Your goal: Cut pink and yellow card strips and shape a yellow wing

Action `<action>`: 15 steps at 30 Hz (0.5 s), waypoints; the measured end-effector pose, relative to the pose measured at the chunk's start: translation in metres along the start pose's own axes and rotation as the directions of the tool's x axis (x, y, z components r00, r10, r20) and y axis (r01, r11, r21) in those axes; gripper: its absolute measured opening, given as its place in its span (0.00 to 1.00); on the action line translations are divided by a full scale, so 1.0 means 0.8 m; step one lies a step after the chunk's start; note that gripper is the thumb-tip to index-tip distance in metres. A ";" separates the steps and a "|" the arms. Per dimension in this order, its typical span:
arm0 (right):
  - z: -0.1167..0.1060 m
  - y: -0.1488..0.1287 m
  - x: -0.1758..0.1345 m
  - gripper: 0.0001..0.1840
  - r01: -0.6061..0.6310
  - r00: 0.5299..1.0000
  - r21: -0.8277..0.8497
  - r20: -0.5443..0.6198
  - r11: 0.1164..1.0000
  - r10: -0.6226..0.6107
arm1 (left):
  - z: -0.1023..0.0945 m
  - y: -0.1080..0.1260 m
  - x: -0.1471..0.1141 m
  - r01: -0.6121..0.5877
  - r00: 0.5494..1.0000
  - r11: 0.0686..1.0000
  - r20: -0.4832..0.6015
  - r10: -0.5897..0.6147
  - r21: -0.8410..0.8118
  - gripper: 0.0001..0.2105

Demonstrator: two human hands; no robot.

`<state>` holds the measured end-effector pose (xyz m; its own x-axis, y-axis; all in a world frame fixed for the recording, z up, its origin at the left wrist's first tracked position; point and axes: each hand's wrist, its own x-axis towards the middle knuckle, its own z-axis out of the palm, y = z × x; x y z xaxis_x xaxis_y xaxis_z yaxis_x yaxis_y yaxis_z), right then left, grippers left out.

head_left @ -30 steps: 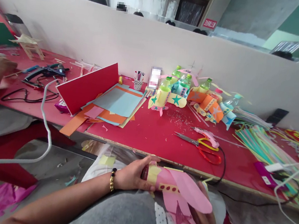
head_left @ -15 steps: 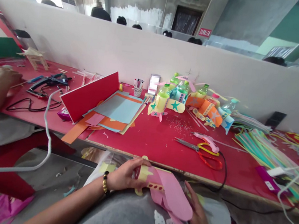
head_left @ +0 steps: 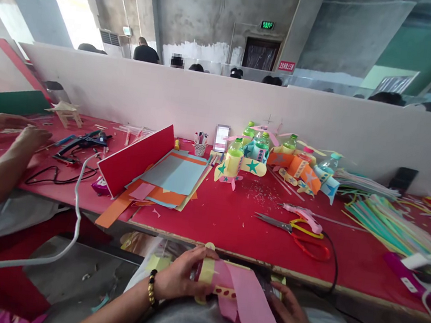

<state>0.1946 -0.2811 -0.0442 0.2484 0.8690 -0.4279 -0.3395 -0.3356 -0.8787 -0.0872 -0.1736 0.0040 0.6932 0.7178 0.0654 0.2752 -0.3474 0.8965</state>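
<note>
Over my lap lies a bottle airplane (head_left: 254,302), a clear plastic bottle wrapped in pink and yellow paper with long pink wings and a yellow strip of red dots. My left hand (head_left: 186,277) is closed round its yellow-banded end, a beaded bracelet at the wrist. At the other end, my right hand (head_left: 292,315) curls against the bottle beside a small yellow paper piece; the wings partly hide its grip. On the red table, scissors (head_left: 293,232) with yellow and red handles lie by a pink glue gun (head_left: 307,218).
Several finished bottle airplanes (head_left: 233,161) stand at the back. Paper sheets (head_left: 176,172) lie beside a red divider (head_left: 136,159). Coloured strips (head_left: 390,221) and a purple power strip (head_left: 407,277) are on the right. A co-worker's hands (head_left: 30,137) work at left, near a white cable (head_left: 78,207).
The view has tilted up, so the table and my hands sit lower in it. My right hand's fingers have come in closer round the bottle's end. My left hand keeps its hold.
</note>
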 end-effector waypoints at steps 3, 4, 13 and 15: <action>0.005 -0.001 -0.001 0.22 -0.029 1.000 0.063 0.007 0.998 0.029 | 0.005 0.003 0.001 0.013 0.999 0.999 -0.042 -0.015 -0.050 0.28; 0.006 -0.001 -0.001 0.22 -0.036 0.999 0.073 0.007 0.997 0.035 | 0.007 0.004 0.002 0.021 0.998 0.998 -0.052 -0.024 -0.061 0.27; -0.017 0.009 0.009 0.23 -0.010 0.999 0.106 -0.046 0.994 0.015 | 0.003 0.003 0.000 0.037 0.996 0.980 -0.074 -0.052 -0.194 0.23; -0.023 0.008 0.011 0.22 0.035 0.997 0.065 -0.077 0.997 -0.030 | 0.001 0.000 -0.001 0.020 0.997 0.975 -0.072 -0.037 -0.220 0.22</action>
<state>0.2114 -0.2829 -0.0577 0.3277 0.8482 -0.4162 -0.3889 -0.2804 -0.8776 -0.0869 -0.1744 0.0035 0.6330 0.7715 0.0636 0.1358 -0.1915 0.9721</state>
